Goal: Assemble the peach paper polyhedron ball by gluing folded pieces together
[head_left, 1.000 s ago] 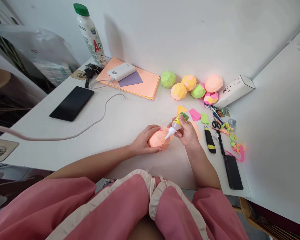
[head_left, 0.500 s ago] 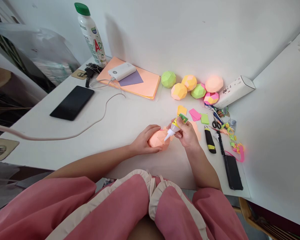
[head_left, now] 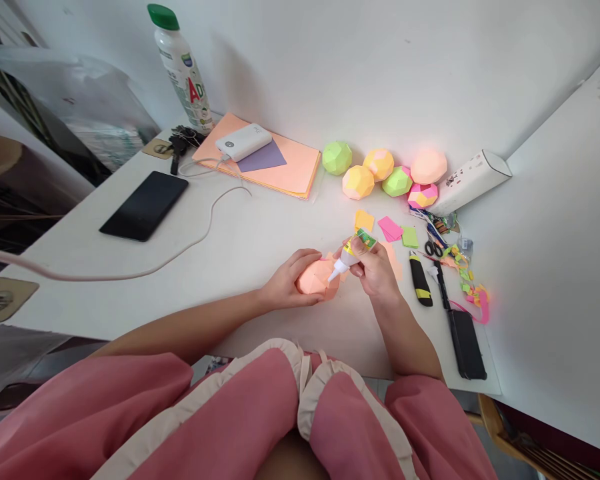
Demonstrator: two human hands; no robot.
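Note:
A peach faceted paper ball (head_left: 314, 277) rests in my left hand (head_left: 291, 280), whose fingers and thumb curl around its left side. My right hand (head_left: 379, 270) is closed around a small glue bottle (head_left: 350, 254) with a yellow and green label. The bottle tilts down to the left, and its white nozzle tip is at the ball's right part; whether it touches I cannot tell. Peach paper pieces (head_left: 393, 261) lie partly hidden behind my right hand. Just beyond are small stacks of yellow (head_left: 364, 221), pink (head_left: 390, 229) and green paper (head_left: 409, 237).
Several finished paper balls (head_left: 359, 182) sit along the wall beside a white box (head_left: 473, 181). To the right lie a utility knife (head_left: 421, 280), scissors (head_left: 433, 249), paper scraps and a black device (head_left: 466, 343). A phone (head_left: 145, 206), cable, power bank (head_left: 244, 142) and upright bottle (head_left: 184, 77) are at the left.
Almost nothing differs. The glue bottle and my right hand have shifted only very slightly, with the nozzle still at the ball; my left hand keeps its hold.

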